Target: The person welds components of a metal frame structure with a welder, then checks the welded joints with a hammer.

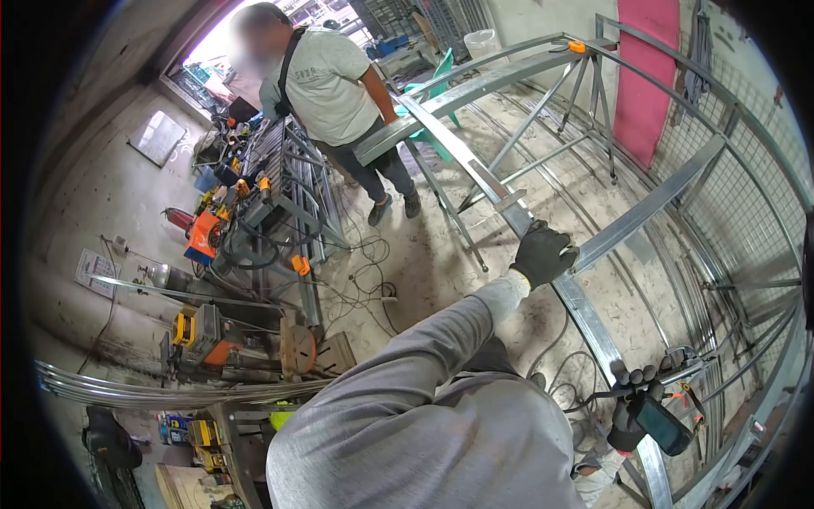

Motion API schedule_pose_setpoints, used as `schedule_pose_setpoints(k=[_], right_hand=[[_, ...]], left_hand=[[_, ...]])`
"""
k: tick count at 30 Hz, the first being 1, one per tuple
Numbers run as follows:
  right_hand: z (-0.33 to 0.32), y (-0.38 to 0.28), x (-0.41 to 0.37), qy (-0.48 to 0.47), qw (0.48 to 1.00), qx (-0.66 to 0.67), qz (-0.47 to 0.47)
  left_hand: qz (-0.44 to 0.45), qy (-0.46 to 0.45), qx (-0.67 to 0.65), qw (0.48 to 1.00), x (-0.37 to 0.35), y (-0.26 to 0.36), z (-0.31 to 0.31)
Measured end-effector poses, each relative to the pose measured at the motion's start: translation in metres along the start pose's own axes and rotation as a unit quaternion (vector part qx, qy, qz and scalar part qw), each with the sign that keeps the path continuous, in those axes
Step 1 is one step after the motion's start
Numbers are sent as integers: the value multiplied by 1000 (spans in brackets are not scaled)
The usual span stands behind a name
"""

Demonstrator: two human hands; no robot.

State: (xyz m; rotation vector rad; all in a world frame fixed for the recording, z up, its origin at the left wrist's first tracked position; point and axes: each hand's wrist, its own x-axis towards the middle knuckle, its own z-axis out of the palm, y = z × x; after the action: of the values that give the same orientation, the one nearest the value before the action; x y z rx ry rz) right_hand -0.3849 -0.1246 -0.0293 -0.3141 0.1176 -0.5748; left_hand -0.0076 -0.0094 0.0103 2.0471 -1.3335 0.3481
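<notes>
My left hand (543, 254), in a dark glove with a pale cuff, is closed over a long grey square steel tube (589, 327), close to where a cross tube (653, 202) meets it. A small flat metal piece (510, 200) lies across the tube just ahead of my fingers. At lower right my right hand (632, 403), also gloved, has its fingers curled beside the same tube; I cannot tell what is in it. A dark glossy rectangular object (664, 426) sits against it, and a black cable (560, 386) runs close by. Just beyond is a metal clamp-like tool (691, 366).
A person (331, 93) stands at the far end of the curved steel frame (517, 53). On the left, a rack (297, 182) carries power tools, near a chop saw (297, 343). Cables (369, 271) trail over the floor. An orange tool (577, 47) rests on the frame.
</notes>
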Motion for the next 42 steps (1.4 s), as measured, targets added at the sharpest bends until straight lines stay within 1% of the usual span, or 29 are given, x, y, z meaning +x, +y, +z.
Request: schedule_pose_setpoints(k=[2,3,5,9,11,12,14,15,16,18,19,23,25,27,28,29,30,31,32,33,34,35,36,37,38,39,40,41,42], right_hand=[[3,2,-1,7,1000,6,2],[-1,1,-1,7,1000,5,2],[-12,0,1,4,1000,10,-10],[10,3,2,-12,1000,14,-15],[12,3,2,-15,999,25,-15],[13,2,2,-14,999,24,-16],[15,4,1,-11,1000,11,-10],[15,3,0,-9,1000,11,-10],[15,2,1,-11,1000,11,-6],[13,1,1,-14,1000,10,4],[10,1,0,-8,1000,10,-1],[12,3,1,-5,1000,-11,-13],[27,5,0,-4,1000,-8,-25],[26,3,0,-6,999,-7,-36],[17,4,-2,12,999,6,-41],[10,3,-1,29,998,17,-45],[17,3,-1,24,999,15,-44],[33,6,-1,12,999,4,-36],[43,6,-1,-1,1000,-8,-29],[10,5,2,0,999,-25,-24],[-4,1,7,-39,999,-32,-5],[-6,2,5,-10,997,-74,-30],[-6,6,1,21,992,-114,-54],[27,12,-1,8,987,-154,-55],[18,12,-1,14,968,-245,-53],[-1,-1,-5,-22,772,-627,-105],[14,-9,-6,-55,430,-891,-136],[27,-2,-2,39,568,-820,-58],[57,20,18,11,757,-648,-90]], left_hand=[[-37,12,46,998,0,1,9],[-37,14,45,998,2,2,13],[-82,-58,94,991,7,2,18],[-75,-52,89,992,5,2,19],[-138,-37,47,989,4,3,18],[-137,-38,46,989,3,4,19],[-151,101,157,971,-1,4,23],[-170,70,128,975,-2,2,25],[-171,70,128,974,-2,1,27],[-175,27,120,977,-2,0,26],[-177,28,121,976,-2,-1,24],[-176,-20,105,979,1,-1,18],[-176,-32,99,979,0,1,11],[-128,4,4,992,-3,2,-1],[-129,8,4,992,-5,-1,-4],[-128,-8,-48,991,-8,-7,-5],[-125,-25,-99,987,-10,-14,-5],[-151,-29,-173,973,-7,-20,-4],[-150,-23,-174,973,-8,-22,-1],[-197,-30,-261,945,-8,-17,-1],[-239,-37,-346,907,-5,-11,-1],[-217,-109,-299,923,1,28,-43],[-167,-77,-365,913,-7,52,-45],[-119,-97,-365,918,-13,70,-46],[-132,-128,-411,893,-19,90,-47],[-141,-143,-447,872,-29,107,-44],[-152,-128,-483,853,-40,123,-41],[-174,-209,-459,846,-44,131,-40],[-194,-290,-430,833,-46,138,-42]])
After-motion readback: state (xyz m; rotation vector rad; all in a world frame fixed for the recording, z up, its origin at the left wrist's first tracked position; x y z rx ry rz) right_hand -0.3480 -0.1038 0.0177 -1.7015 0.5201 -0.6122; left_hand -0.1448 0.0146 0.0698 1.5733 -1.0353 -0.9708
